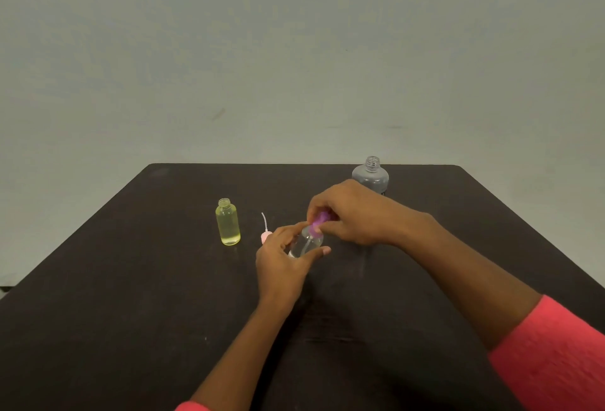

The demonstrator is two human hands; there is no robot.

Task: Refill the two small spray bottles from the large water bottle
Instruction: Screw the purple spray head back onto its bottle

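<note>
My left hand (281,266) grips a small clear spray bottle (309,242), tilted, above the middle of the dark table (131,279). My right hand (350,214) pinches the purple spray cap (319,222) at that bottle's neck. A small yellow bottle (228,222) stands upright and uncapped to the left, holding liquid. Its pink spray cap (265,234) with a white tube lies on the table between the two bottles, partly hidden by my left hand. The large grey water bottle (371,174) stands uncapped at the back, behind my right hand.
The table's far edge (294,164) meets a plain pale wall. Bare tabletop stretches to the left and right of the bottles. Pink sleeves cover both of my forearms near the frame's bottom.
</note>
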